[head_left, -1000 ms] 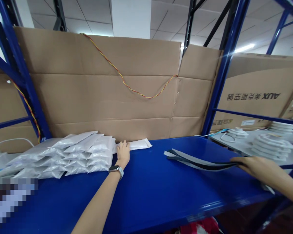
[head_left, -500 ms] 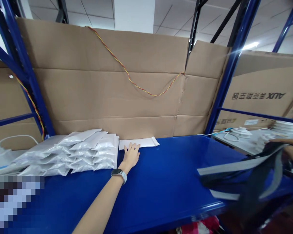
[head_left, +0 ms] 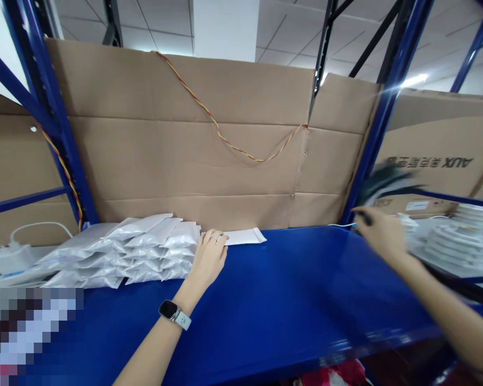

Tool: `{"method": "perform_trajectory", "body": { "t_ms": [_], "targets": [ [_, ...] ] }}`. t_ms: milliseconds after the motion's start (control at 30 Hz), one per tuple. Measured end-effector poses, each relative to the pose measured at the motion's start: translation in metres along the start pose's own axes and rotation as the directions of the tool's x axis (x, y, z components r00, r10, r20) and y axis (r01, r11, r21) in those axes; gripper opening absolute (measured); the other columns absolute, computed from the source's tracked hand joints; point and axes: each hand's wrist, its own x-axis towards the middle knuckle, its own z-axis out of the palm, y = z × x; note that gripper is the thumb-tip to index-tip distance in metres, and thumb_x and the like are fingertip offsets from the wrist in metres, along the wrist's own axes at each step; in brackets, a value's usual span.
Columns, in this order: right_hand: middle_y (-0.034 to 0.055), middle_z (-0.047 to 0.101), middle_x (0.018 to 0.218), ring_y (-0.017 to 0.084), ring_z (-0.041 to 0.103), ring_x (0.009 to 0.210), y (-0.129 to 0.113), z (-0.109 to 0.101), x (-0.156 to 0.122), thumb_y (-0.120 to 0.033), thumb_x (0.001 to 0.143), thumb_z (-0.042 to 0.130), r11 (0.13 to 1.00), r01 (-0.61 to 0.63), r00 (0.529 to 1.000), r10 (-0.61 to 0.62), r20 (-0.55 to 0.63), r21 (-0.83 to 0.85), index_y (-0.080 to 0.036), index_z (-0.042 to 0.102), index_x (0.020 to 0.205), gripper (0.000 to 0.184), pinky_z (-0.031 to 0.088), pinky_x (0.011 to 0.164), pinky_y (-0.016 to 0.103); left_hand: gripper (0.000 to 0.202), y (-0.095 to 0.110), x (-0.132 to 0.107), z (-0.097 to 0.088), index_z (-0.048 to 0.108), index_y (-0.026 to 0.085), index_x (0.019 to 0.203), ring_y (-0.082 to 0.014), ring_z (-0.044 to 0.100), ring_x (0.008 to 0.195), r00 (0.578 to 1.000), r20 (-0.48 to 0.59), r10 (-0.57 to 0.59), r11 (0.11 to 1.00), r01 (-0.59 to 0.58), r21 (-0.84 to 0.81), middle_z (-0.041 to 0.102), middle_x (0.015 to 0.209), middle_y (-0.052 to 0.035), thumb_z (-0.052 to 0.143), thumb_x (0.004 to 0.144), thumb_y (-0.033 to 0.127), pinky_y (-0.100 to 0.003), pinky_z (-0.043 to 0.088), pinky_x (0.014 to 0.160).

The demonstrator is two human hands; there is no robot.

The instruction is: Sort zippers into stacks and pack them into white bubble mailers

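Observation:
My left hand [head_left: 210, 256], with a ring and a smartwatch [head_left: 173, 313], rests at the back of the blue shelf [head_left: 282, 300]. Its fingers stretch out over the left end of a flat white packet [head_left: 247, 236], hiding that end. Close by on the left is a stack of silvery-white plastic packets [head_left: 161, 252]. Out to the right, my right hand [head_left: 380, 233] is raised and blurred, closed on a bundle of dark and grey strips [head_left: 386, 182]. The strips smear upward from the fingers, so their exact kind does not show.
Cardboard [head_left: 185, 161] backs the shelf, with a red-yellow twisted wire [head_left: 233, 145] hanging across it. Blue uprights [head_left: 386, 107] stand at both sides. Beyond the right one are stacked white round items [head_left: 462, 241]. A white plug adapter [head_left: 14, 260] lies far left.
My right hand has swung the strips from the front right up toward the right upright. My left hand has shifted slightly left, its fingers closer together. The view has moved a little.

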Motion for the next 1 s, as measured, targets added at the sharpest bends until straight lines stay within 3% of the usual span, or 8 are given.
{"method": "perform_trajectory", "body": {
  "t_ms": [133, 300, 533, 633, 733, 833, 933, 1000],
  "targets": [
    [0.0111, 0.072, 0.088, 0.021, 0.066, 0.078, -0.078, 0.081, -0.027, -0.010, 0.086, 0.047, 0.993, 0.120, 0.954, -0.114, 0.279, -0.004, -0.019, 0.067, 0.106, 0.030, 0.041, 0.068, 0.028, 0.025, -0.003, -0.001, -0.003, 0.057, 0.018, 0.107, -0.0246, 0.046, 0.112, 1.000, -0.005, -0.010, 1.000, 0.010, 0.011, 0.057, 0.112, -0.0086, 0.038, 0.091, 0.015, -0.041, 0.036, 0.097],
    [0.0092, 0.069, 0.086, 0.022, 0.065, 0.087, -0.105, 0.116, -0.054, -0.007, 0.085, 0.050, 0.969, 0.246, 0.864, -0.216, 0.455, -0.009, -0.018, 0.067, 0.101, 0.026, 0.045, 0.066, 0.028, 0.025, 0.003, -0.001, -0.006, 0.058, 0.018, 0.106, -0.0245, 0.044, 0.114, 0.999, -0.011, 0.036, 0.998, -0.036, 0.052, 0.057, 0.111, -0.0088, 0.038, 0.092, 0.016, -0.041, 0.034, 0.099],
    [0.0071, 0.059, 0.112, 0.018, 0.060, 0.095, -0.118, 0.126, -0.044, -0.034, 0.090, 0.055, 0.958, 0.281, 0.842, -0.213, 0.495, -0.065, -0.015, 0.056, 0.114, 0.030, 0.051, 0.081, 0.039, 0.025, -0.004, 0.007, -0.029, 0.062, 0.017, 0.099, -0.0255, 0.045, 0.114, 0.998, -0.065, 0.013, 0.988, -0.002, 0.156, 0.060, 0.108, -0.0100, 0.037, 0.093, 0.017, -0.044, 0.029, 0.102],
    [0.0124, 0.060, 0.112, 0.023, 0.058, 0.099, -0.129, 0.128, -0.042, -0.025, 0.091, 0.053, 0.967, 0.249, 0.875, -0.200, 0.442, -0.055, -0.013, 0.059, 0.111, 0.023, 0.049, 0.082, 0.042, 0.025, -0.020, 0.006, -0.042, 0.064, 0.017, 0.099, -0.0272, 0.045, 0.114, 0.988, -0.116, -0.100, 0.969, 0.123, 0.214, 0.062, 0.108, -0.0111, 0.040, 0.092, 0.020, -0.045, 0.029, 0.101],
    [0.0223, 0.048, 0.132, 0.034, 0.047, 0.117, -0.142, 0.123, -0.040, -0.012, 0.090, 0.045, 0.970, 0.239, 0.909, -0.236, 0.343, 0.033, -0.013, 0.062, 0.108, 0.025, 0.041, 0.088, 0.049, 0.027, -0.036, 0.001, -0.050, 0.067, 0.016, 0.099, -0.0334, 0.047, 0.113, 0.946, -0.133, -0.295, 0.904, 0.322, 0.280, 0.062, 0.111, -0.0145, 0.050, 0.089, 0.034, -0.049, 0.032, 0.095],
    [0.0169, 0.031, 0.147, 0.036, 0.030, 0.130, -0.155, 0.109, -0.036, -0.013, 0.090, 0.040, 0.950, 0.248, 0.928, -0.289, 0.234, 0.188, -0.017, 0.062, 0.109, 0.029, 0.030, 0.097, 0.052, 0.041, -0.048, -0.006, -0.056, 0.068, 0.018, 0.103, -0.0341, 0.056, 0.102, 0.910, -0.023, -0.414, 0.880, 0.407, 0.247, 0.066, 0.106, -0.0143, 0.053, 0.084, 0.051, -0.050, 0.034, 0.091],
    [0.0166, 0.028, 0.147, 0.035, 0.025, 0.132, -0.168, 0.094, -0.027, -0.018, 0.092, 0.037, 0.909, 0.205, 0.952, -0.270, 0.141, 0.362, -0.017, 0.059, 0.110, 0.029, 0.023, 0.102, 0.052, 0.047, -0.058, -0.011, -0.062, 0.065, 0.026, 0.112, -0.0314, 0.059, 0.101, 0.927, 0.131, -0.351, 0.932, 0.333, 0.140, 0.067, 0.108, -0.0093, 0.059, 0.078, 0.057, -0.047, 0.035, 0.093],
    [0.0189, 0.031, 0.143, 0.036, 0.026, 0.130, -0.180, 0.088, -0.019, -0.021, 0.092, 0.036, 0.864, 0.146, 0.970, -0.221, 0.103, 0.481, -0.016, 0.057, 0.111, 0.029, 0.022, 0.101, 0.054, 0.044, -0.062, -0.011, -0.065, 0.064, 0.030, 0.114, -0.0302, 0.059, 0.103, 0.932, 0.174, -0.318, 0.947, 0.303, 0.106, 0.066, 0.113, -0.0060, 0.067, 0.075, 0.049, -0.042, 0.038, 0.090]
  ]
}}
